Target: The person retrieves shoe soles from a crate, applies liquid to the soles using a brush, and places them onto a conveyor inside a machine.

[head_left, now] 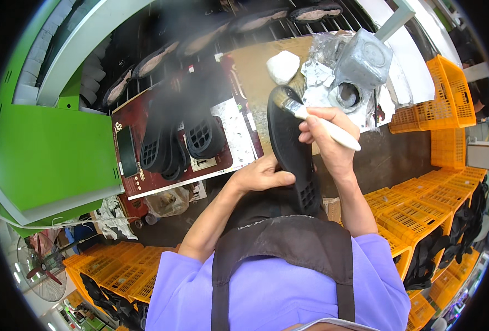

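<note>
My left hand (260,175) grips the edge of a black shoe sole (286,138), its thumb lying on top and its other fingers partly hidden. The sole stands lengthwise in front of me, with a grid of hollows at its near end. A flat paint brush (296,108) with a white handle is pinched in my right hand (335,138). Its bristles rest on or just over the sole's far end; I cannot tell which. More black soles (205,137) lie on a dark red and white board (244,124) to the left, partly blurred.
Beyond the sole sit a white lump (283,67), a grey-smeared square metal can (366,58) and a round-mouthed container (347,95). Shoe uppers (156,59) line a row of rods at the back. A green machine (51,160) stands left; orange crates (415,212) stack up right.
</note>
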The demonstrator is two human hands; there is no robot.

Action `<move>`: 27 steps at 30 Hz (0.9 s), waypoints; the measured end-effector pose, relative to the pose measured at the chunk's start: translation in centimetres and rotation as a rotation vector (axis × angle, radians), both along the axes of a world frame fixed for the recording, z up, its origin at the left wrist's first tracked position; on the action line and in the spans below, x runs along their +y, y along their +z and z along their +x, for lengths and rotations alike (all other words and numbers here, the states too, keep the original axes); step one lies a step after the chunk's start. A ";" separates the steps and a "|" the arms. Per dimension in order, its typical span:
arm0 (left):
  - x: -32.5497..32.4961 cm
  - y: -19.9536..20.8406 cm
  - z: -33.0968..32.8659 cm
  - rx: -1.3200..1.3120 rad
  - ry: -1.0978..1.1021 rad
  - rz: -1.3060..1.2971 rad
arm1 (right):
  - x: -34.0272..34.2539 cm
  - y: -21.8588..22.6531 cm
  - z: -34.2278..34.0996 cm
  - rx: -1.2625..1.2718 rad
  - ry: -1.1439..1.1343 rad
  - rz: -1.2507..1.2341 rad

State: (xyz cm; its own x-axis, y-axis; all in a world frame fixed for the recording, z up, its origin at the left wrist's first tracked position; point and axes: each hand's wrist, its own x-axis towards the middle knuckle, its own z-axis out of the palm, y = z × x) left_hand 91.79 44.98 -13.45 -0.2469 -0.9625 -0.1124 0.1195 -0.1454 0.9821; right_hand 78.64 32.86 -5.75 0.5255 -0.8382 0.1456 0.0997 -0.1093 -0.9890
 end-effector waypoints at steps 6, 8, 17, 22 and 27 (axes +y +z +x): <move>0.7 2.3 0.5 0.546 0.120 0.085 | -1.5 -1.1 -0.1 0.012 0.031 0.045; 0.9 2.6 0.6 0.642 0.190 0.123 | -1.3 -1.0 -0.2 0.015 0.054 0.051; 1.2 3.1 1.2 0.766 0.432 0.207 | 1.8 -1.1 -0.4 -0.034 0.284 0.152; 0.5 2.8 2.1 0.886 0.533 0.253 | 3.4 -1.1 -0.5 -0.022 0.305 0.077; -0.1 1.9 2.8 0.858 0.475 0.114 | 4.6 -0.2 -0.6 0.007 0.348 0.053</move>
State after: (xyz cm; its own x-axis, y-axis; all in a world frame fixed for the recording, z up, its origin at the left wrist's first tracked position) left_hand 94.59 44.91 -11.53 0.1208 -0.9772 -0.1745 0.8552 0.0132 0.5181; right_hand 78.04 37.42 -5.92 0.7821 -0.6147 0.1020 0.1153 -0.0182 -0.9932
